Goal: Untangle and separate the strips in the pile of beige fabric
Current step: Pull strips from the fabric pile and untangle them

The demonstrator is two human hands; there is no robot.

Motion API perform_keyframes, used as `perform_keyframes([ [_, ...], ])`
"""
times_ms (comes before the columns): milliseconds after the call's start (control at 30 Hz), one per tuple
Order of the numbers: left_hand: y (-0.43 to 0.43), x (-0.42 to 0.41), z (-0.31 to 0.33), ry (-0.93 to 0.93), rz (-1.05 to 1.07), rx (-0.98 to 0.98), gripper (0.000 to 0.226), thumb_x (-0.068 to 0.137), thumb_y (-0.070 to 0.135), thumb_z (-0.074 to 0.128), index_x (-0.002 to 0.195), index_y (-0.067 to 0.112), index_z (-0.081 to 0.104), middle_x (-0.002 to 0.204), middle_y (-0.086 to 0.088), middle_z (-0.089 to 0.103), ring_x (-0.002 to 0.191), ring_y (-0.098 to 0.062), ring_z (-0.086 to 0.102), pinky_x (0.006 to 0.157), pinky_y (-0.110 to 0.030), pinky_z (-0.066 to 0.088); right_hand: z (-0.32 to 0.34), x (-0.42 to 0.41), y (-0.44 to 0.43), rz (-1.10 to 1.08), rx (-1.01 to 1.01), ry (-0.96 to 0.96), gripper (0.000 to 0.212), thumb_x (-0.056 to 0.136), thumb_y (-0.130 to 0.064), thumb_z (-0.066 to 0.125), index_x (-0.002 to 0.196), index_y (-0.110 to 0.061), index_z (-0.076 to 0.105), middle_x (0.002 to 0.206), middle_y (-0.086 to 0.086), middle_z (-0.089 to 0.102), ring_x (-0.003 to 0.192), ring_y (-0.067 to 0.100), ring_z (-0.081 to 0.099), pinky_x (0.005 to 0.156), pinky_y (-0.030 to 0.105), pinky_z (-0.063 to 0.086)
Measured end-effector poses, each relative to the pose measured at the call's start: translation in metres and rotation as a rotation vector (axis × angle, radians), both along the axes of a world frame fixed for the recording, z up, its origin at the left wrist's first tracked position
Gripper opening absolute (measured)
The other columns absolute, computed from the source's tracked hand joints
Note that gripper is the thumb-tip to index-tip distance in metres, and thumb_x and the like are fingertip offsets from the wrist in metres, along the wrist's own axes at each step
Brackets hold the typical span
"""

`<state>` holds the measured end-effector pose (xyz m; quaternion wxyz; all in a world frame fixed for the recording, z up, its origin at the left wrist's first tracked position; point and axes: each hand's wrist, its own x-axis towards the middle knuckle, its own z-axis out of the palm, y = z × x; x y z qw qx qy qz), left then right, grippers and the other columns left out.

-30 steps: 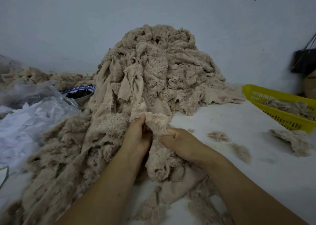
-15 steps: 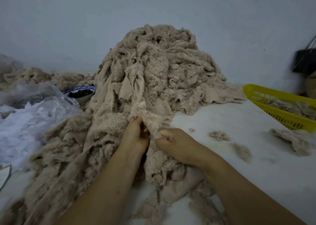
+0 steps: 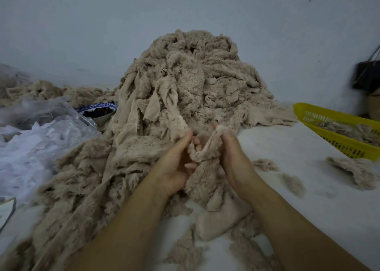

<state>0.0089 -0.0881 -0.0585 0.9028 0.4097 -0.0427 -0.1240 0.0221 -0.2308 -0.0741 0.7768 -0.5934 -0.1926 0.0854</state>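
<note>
Strip of beige fleece held between both hands, low at the front foot of the pile. Left hand pinches one fluffy end under the thumb; right hand grips the thinner, twisted end. Hands close together, the strip sagging between them. Pile stands tall and knotted against the wall. A few loose pieces lie on the table, some in the yellow basket. My judgement: barely begun, nearly everything left to separate.
</note>
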Motion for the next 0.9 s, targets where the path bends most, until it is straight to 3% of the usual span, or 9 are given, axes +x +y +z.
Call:
perform_keyframes([
  [133,0.002,0.005,0.004,-0.011,0.189,-0.046,0.043,0.097,0.035,0.052,0.061,0.014,0.062,0.059,0.001,0.052,0.042,-0.005,0.039,0.03,-0.014,0.027,0.002,0.008,-0.009,-0.275,0.115,0.047,0.038,0.1,-0.058,0.038,0.129,-0.045,0.058,0.105,-0.02,0.074,0.1,0.0,0.068,0.07,0.015,0.055],
  [233,0.015,0.01,0.008,-0.025,0.351,-0.186,0.048,0.102,0.037,0.044,0.063,0.015,0.058,0.051,0.003,0.045,0.035,-0.006,0.031,0.029,-0.016,0.026,-0.003,0.013,-0.013,-0.347,0.144,0.065,0.031,0.1,-0.057,0.036,0.113,-0.04,0.058,0.089,-0.032,0.071,0.087,-0.012,0.067,0.06,0.011,0.053],
  [400,0.026,0.006,0.01,-0.011,0.362,-0.343,0.039,0.104,0.038,0.042,0.075,0.015,0.056,0.046,0.004,0.045,0.031,-0.007,0.031,0.03,-0.017,0.03,-0.007,0.016,-0.014,-0.392,0.032,0.051,0.083,0.079,-0.083,0.04,0.146,-0.033,0.042,0.136,-0.012,0.057,0.117,0.001,0.06,0.099,0.029,0.046],
  [533,0.033,0.009,0.01,0.012,0.419,-0.474,0.043,0.105,0.041,0.038,0.075,0.017,0.057,0.043,0.006,0.04,0.03,-0.009,0.029,0.05,-0.018,0.052,-0.009,0.025,-0.018,-0.46,0.072,0.117,0.045,0.095,-0.068,0.038,0.113,-0.032,0.058,0.075,-0.001,0.075,0.068,0.008,0.072,0.073,0.032,0.051],
  [600,0.038,0.012,0.005,0.048,0.472,-0.393,0.042,0.105,0.041,0.037,0.077,0.018,0.057,0.045,0.006,0.039,0.034,-0.009,0.027,0.057,-0.019,0.045,-0.009,0.028,-0.019,-0.467,0.132,0.15,0.03,0.098,-0.063,0.037,0.107,-0.04,0.054,0.061,-0.003,0.07,0.057,0.007,0.067,0.068,0.032,0.049],
  [667,0.037,0.014,-0.002,0.076,0.496,-0.233,0.039,0.106,0.04,0.038,0.08,0.017,0.058,0.049,0.006,0.042,0.04,-0.008,0.031,0.05,-0.018,0.034,-0.009,0.027,-0.02,-0.474,0.19,0.15,0.023,0.099,-0.061,0.039,0.104,-0.043,0.052,0.059,-0.004,0.068,0.057,0.006,0.066,0.067,0.03,0.049],
  [767,0.031,0.019,-0.007,0.108,0.581,0.116,0.035,0.104,0.036,0.044,0.084,0.014,0.063,0.052,0.004,0.051,0.045,-0.008,0.043,0.044,-0.019,0.038,-0.008,0.024,-0.019,-0.535,0.132,0.098,0.038,0.097,-0.061,0.044,0.12,-0.033,0.055,0.077,-0.002,0.07,0.076,0.01,0.069,0.074,0.031,0.053],
  [833,0.027,0.02,-0.007,0.132,0.632,0.299,0.03,0.1,0.034,0.052,0.083,0.014,0.066,0.057,0.003,0.06,0.052,-0.009,0.053,0.052,-0.022,0.046,-0.007,0.021,-0.02,-0.578,0.043,0.035,0.043,0.099,-0.056,0.045,0.133,-0.03,0.053,0.096,-0.002,0.069,0.089,0.012,0.067,0.083,0.032,0.053],
  [900,0.025,0.019,-0.01,0.143,0.667,0.485,0.026,0.094,0.037,0.06,0.088,0.013,0.066,0.074,0.0,0.07,0.069,-0.013,0.064,0.066,-0.03,0.055,-0.008,0.018,-0.021,-0.616,-0.104,-0.041,0.027,0.102,-0.047,0.046,0.123,-0.037,0.059,0.109,-0.006,0.063,0.1,0.012,0.063,0.091,0.034,0.05],
])
